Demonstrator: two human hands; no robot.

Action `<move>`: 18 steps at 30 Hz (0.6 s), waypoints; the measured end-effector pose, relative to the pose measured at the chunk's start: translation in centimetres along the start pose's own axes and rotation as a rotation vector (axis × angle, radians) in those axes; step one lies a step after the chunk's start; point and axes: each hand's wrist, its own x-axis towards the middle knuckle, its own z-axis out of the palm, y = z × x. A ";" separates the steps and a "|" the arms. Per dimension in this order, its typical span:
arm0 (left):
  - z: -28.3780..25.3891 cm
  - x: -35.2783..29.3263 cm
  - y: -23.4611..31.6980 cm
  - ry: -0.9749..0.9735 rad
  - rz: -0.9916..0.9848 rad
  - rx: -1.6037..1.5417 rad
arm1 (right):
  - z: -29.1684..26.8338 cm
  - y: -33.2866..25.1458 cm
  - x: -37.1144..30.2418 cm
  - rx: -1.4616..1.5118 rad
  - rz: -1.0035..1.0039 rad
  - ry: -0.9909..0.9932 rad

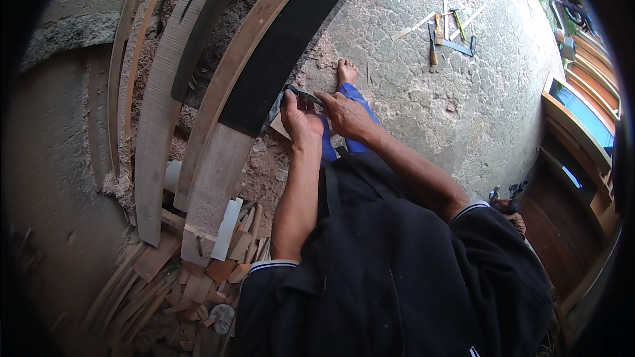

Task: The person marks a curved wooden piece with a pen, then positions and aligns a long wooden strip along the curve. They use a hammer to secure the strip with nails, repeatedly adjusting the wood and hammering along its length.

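Note:
In front of me, my left hand [303,119] is closed round one end of a small, dark, narrow bar [305,94], its thumb raised along the side. My right hand [345,114] meets the bar's other end, index finger stretched along it and the other fingers curled under. The bar's exact kind is too small to make out. Both hands are above my lap, over blue trousers [358,99]. Close by on the left runs a long black board [274,53], lying on a pale plank [215,158].
More long planks [155,106] lean at the left over sawdust. Wood offcuts [192,291] pile up at the lower left. On the concrete floor lie a square [461,47], a brush [438,32], a wooden-handled tool [433,49] and thin strips. Wooden frames [575,125] stand at the right.

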 end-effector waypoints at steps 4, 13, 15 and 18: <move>-0.2 0.3 0.0 0.006 -0.032 -0.001 | -0.3 0.2 0.0 -0.007 -0.009 0.026; -0.8 0.7 -0.1 -0.057 -0.008 0.006 | -0.8 0.4 0.4 -0.031 -0.013 -0.018; -0.7 0.7 -0.1 -0.035 -0.005 -0.004 | -1.0 0.4 0.4 -0.034 -0.015 -0.023; -0.7 0.8 0.1 0.005 -0.026 0.003 | -1.1 0.4 0.5 -0.022 -0.030 -0.022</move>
